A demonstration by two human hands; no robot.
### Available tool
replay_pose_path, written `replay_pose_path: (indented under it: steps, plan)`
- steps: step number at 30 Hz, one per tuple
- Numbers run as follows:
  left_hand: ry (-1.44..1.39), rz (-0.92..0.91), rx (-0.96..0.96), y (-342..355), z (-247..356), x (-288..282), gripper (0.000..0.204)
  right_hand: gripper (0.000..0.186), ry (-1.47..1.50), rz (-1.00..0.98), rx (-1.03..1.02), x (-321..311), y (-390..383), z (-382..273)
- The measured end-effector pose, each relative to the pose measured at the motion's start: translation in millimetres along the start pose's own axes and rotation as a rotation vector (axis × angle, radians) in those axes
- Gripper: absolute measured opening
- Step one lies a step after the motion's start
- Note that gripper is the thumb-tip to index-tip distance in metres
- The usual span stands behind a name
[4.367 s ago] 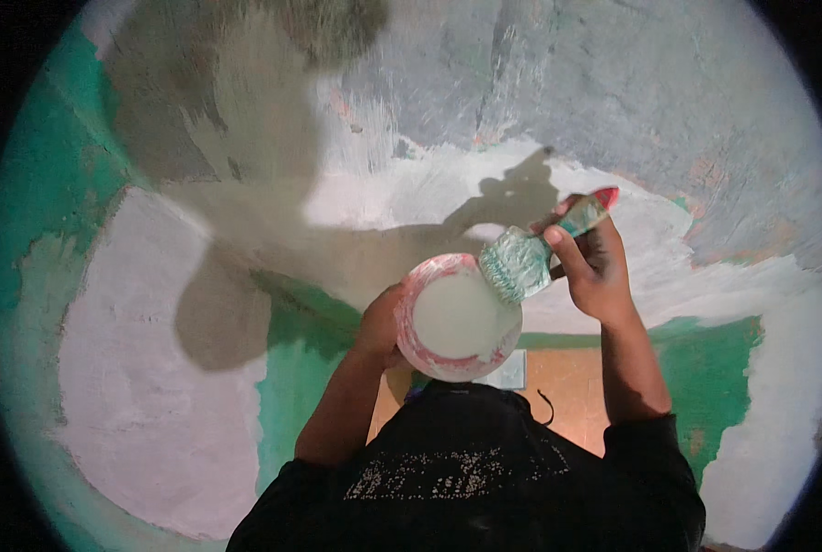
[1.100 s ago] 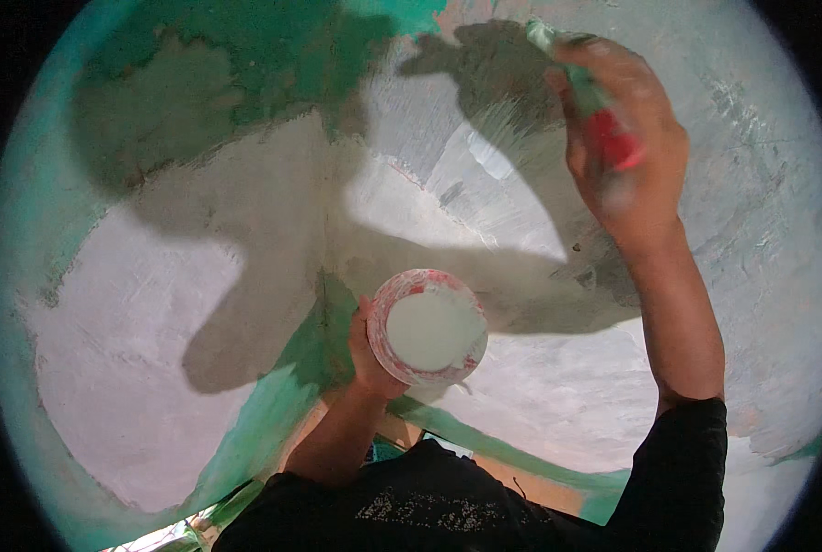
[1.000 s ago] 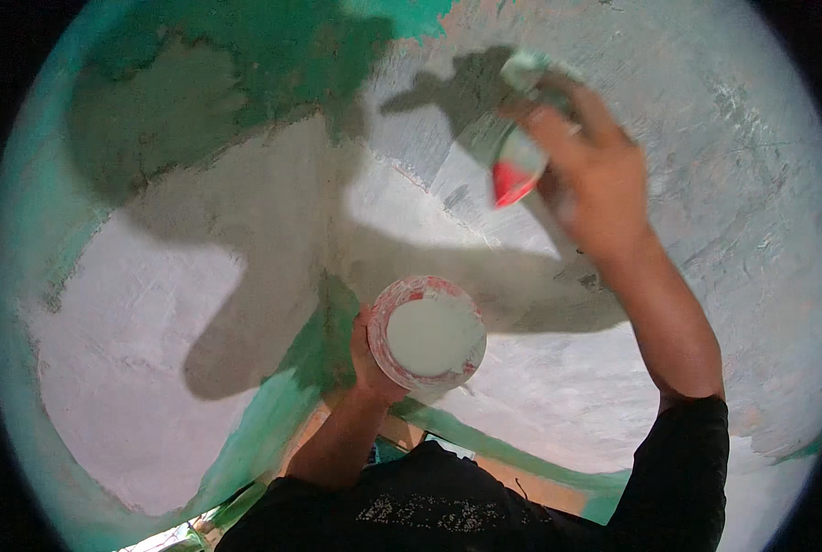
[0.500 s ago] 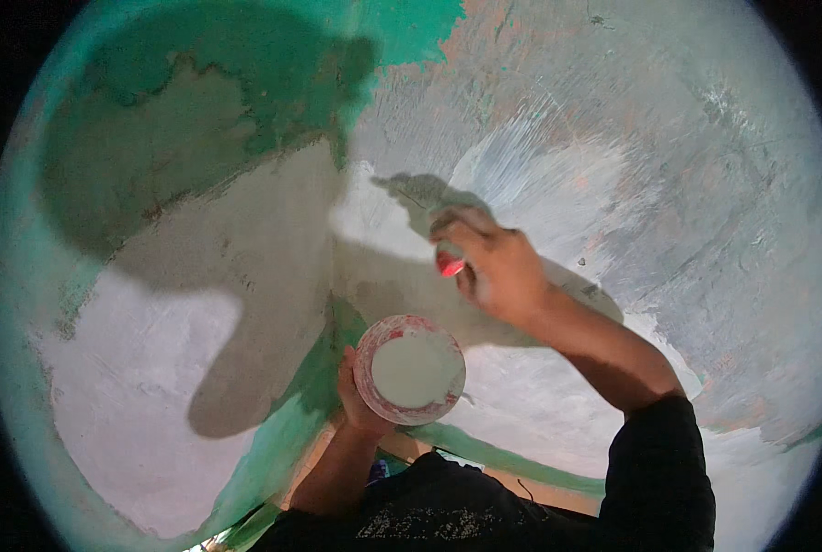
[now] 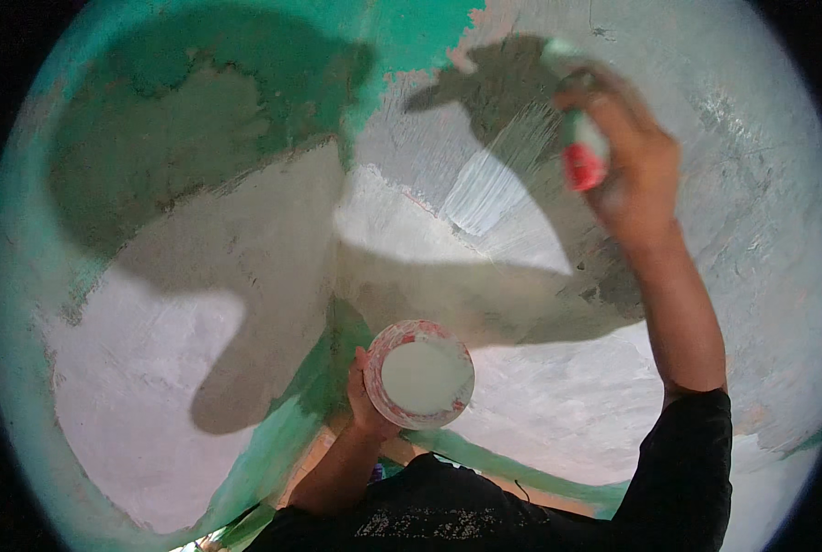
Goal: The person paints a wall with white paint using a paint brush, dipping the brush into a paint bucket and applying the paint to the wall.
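A round container (image 5: 418, 375) of pale creamy liquid, its rim smeared red and white, sits in my left hand (image 5: 367, 400), whose fingers wrap its left side. At the upper right my right hand (image 5: 636, 170) grips a brush (image 5: 586, 161) with a green and red handle; its far end is blurred by motion, close to the wall. Down and left of the brush, a streaked white patch (image 5: 485, 193) shows on the wall. My dark shadow covers much of the wall around both hands.
Two wall faces meet in a corner left of centre. Both carry rough white-grey patches (image 5: 135, 386) over green paint (image 5: 420, 32). A green band and an orange surface (image 5: 558, 501) show at the bottom behind my dark shirt.
The brush was over the container 4.4 seconds ago. Half a second ago it was near the centre; now it is up and right. The white streaks have grown. The container sits lower in view.
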State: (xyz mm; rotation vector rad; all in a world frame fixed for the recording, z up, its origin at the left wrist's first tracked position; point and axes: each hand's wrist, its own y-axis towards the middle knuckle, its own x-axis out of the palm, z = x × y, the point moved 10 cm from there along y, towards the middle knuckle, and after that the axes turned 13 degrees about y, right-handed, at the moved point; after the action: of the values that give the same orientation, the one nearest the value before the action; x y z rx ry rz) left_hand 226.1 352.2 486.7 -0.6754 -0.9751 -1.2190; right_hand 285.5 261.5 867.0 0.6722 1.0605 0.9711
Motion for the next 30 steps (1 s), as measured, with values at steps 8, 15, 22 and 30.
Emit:
replay_pose_path:
  steps: [8,15,22,30]
  plan:
    - [-0.276,-0.232,0.036,3.7,-0.4,5.5,0.084,0.044,0.109,-0.486,-0.061,148.0,-134.8,-61.8]
    - [0.033,0.025,0.036,1.7,-7.2,-29.6,0.081,0.038,0.48,-0.504,0.303,149.5,-123.9,-35.0]
    - [0.082,-0.012,0.034,2.7,-0.4,-12.9,0.081,0.021,0.178,-0.033,0.075,27.8,-4.0,32.9]
    - [0.09,0.044,0.036,4.4,2.4,-20.9,0.08,0.026,-0.189,-0.022,-0.137,3.0,37.9,15.6]
